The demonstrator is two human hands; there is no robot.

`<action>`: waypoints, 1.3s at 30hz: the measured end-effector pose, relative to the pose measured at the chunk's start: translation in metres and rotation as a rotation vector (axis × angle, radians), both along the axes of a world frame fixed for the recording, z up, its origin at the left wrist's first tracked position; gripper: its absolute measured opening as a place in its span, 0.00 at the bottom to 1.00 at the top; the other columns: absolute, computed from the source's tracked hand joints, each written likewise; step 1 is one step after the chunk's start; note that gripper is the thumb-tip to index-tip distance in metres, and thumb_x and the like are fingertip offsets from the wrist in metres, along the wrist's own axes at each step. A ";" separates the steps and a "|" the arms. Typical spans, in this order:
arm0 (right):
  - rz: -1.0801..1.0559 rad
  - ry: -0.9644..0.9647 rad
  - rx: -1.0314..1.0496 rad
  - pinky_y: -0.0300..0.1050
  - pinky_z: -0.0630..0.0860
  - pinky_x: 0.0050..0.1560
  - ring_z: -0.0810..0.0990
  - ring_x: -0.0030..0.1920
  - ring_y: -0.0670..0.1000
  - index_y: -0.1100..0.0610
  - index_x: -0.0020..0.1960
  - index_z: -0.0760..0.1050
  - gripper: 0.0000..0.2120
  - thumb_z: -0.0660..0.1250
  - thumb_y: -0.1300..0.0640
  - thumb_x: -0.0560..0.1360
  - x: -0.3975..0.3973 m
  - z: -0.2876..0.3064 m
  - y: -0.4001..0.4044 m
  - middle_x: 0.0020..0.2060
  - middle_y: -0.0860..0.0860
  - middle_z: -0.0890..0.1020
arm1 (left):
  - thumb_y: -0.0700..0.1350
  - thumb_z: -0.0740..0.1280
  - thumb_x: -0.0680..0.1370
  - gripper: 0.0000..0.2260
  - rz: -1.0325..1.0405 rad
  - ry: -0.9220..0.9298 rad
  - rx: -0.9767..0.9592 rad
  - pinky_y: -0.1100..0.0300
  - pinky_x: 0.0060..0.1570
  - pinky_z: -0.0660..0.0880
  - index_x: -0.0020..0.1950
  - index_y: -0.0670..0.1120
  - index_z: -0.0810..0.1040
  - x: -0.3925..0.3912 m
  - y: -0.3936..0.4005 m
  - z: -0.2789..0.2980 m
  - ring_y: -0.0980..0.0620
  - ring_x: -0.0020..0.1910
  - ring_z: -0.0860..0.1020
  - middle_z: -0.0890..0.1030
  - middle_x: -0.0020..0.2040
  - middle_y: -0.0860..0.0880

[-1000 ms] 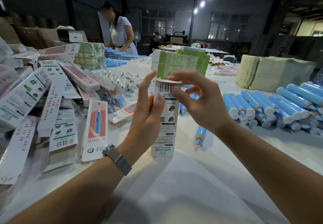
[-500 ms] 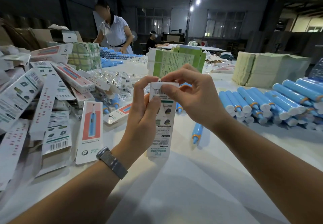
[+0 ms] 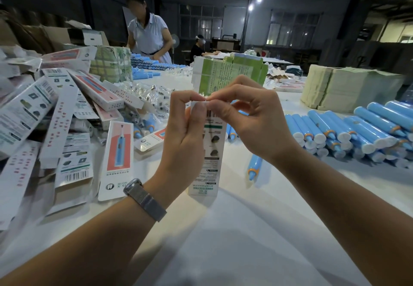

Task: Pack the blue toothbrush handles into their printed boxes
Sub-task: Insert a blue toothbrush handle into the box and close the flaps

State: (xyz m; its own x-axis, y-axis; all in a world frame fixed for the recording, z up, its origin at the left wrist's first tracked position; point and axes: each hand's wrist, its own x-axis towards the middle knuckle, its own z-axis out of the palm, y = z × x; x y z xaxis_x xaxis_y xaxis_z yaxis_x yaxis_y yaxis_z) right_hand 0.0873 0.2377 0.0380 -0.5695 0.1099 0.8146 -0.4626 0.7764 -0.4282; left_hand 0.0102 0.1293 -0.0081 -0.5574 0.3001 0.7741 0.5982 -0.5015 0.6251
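At frame centre, your left hand (image 3: pixel 183 138) grips the upright printed box (image 3: pixel 209 151) while your right hand (image 3: pixel 252 120) pinches its top flap; press crookedly and the flap creases or springs open.

My one camera, head-worn, looking forward and down over a white table (image 3: pixel 234 230), close on both forearms entering from six o'clock, boxes (image 3: pixel 55 118) piled at nine, blue handles (image 3: pixel 357 129) at three, hall beyond at twelve
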 end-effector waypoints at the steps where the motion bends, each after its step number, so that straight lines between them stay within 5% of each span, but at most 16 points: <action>1: -0.003 -0.007 0.004 0.55 0.78 0.43 0.80 0.43 0.54 0.58 0.48 0.83 0.03 0.72 0.61 0.75 0.000 0.000 0.000 0.40 0.53 0.78 | 0.44 0.56 0.84 0.05 0.007 0.004 -0.004 0.43 0.31 0.71 0.50 0.54 0.66 0.001 0.000 0.001 0.35 0.34 0.70 0.71 0.36 0.52; 5: -0.082 0.039 0.078 0.50 0.77 0.41 0.79 0.39 0.51 0.60 0.45 0.83 0.02 0.72 0.62 0.74 -0.001 0.001 -0.004 0.37 0.50 0.77 | 0.43 0.56 0.84 0.05 0.029 0.019 0.008 0.58 0.32 0.73 0.50 0.53 0.67 -0.001 0.001 -0.001 0.54 0.33 0.74 0.75 0.37 0.59; 8: -0.125 0.047 0.091 0.48 0.76 0.40 0.78 0.39 0.49 0.59 0.44 0.83 0.02 0.72 0.62 0.75 -0.001 0.002 -0.006 0.37 0.49 0.77 | 0.45 0.55 0.84 0.04 0.017 0.044 -0.018 0.52 0.31 0.74 0.52 0.53 0.66 -0.001 0.001 -0.002 0.43 0.33 0.76 0.74 0.37 0.48; 11: -0.142 0.034 0.049 0.47 0.76 0.40 0.78 0.39 0.49 0.56 0.44 0.82 0.03 0.71 0.60 0.76 0.001 0.004 -0.006 0.37 0.47 0.78 | 0.46 0.54 0.85 0.04 -0.024 0.086 -0.018 0.51 0.33 0.77 0.57 0.54 0.66 -0.004 0.001 -0.005 0.45 0.35 0.78 0.77 0.40 0.51; 16: -0.129 0.027 0.030 0.39 0.75 0.39 0.78 0.38 0.49 0.51 0.43 0.80 0.05 0.71 0.60 0.75 0.003 0.010 -0.007 0.36 0.42 0.78 | 0.54 0.57 0.83 0.10 -0.027 0.084 -0.016 0.36 0.33 0.75 0.61 0.69 0.64 -0.005 0.002 -0.007 0.32 0.37 0.76 0.76 0.42 0.45; 24: -0.144 -0.051 -0.064 0.37 0.73 0.37 0.78 0.35 0.44 0.54 0.39 0.83 0.04 0.74 0.58 0.73 0.006 0.019 -0.012 0.33 0.45 0.80 | 0.48 0.58 0.83 0.16 -0.048 0.135 -0.025 0.54 0.41 0.79 0.69 0.61 0.61 -0.011 0.005 -0.010 0.57 0.42 0.79 0.79 0.52 0.65; 26: -0.132 -0.083 -0.055 0.40 0.73 0.36 0.78 0.37 0.45 0.56 0.40 0.84 0.03 0.74 0.59 0.73 0.008 0.022 -0.011 0.34 0.47 0.80 | 0.48 0.58 0.83 0.17 -0.037 0.148 -0.018 0.51 0.43 0.80 0.69 0.63 0.61 -0.011 0.006 -0.010 0.54 0.42 0.79 0.79 0.51 0.62; 28: -0.118 -0.097 -0.061 0.47 0.74 0.37 0.79 0.39 0.49 0.58 0.42 0.84 0.02 0.74 0.60 0.73 0.010 0.024 -0.010 0.36 0.51 0.81 | 0.50 0.59 0.83 0.16 -0.033 0.140 -0.026 0.40 0.38 0.78 0.66 0.68 0.62 -0.011 0.006 -0.010 0.41 0.40 0.78 0.79 0.48 0.51; 31: -0.136 -0.088 -0.020 0.50 0.76 0.37 0.80 0.40 0.50 0.57 0.42 0.85 0.02 0.74 0.61 0.73 0.010 0.024 -0.012 0.36 0.51 0.81 | 0.51 0.60 0.82 0.14 -0.040 0.128 -0.034 0.40 0.33 0.75 0.62 0.70 0.63 -0.010 0.006 -0.009 0.37 0.37 0.76 0.76 0.47 0.39; 35: -0.179 -0.078 0.054 0.51 0.75 0.39 0.80 0.39 0.48 0.54 0.43 0.85 0.02 0.74 0.59 0.73 0.011 0.024 -0.011 0.36 0.49 0.82 | 0.50 0.61 0.82 0.17 -0.059 0.131 -0.048 0.43 0.37 0.79 0.64 0.70 0.61 -0.009 0.006 -0.009 0.42 0.40 0.80 0.79 0.48 0.41; 39: -0.158 -0.113 0.074 0.47 0.77 0.40 0.80 0.38 0.49 0.55 0.42 0.84 0.02 0.75 0.57 0.72 0.013 0.029 -0.008 0.36 0.49 0.83 | 0.51 0.74 0.71 0.34 -0.058 0.135 -0.127 0.59 0.41 0.81 0.66 0.72 0.56 -0.008 0.004 -0.011 0.51 0.43 0.83 0.80 0.49 0.50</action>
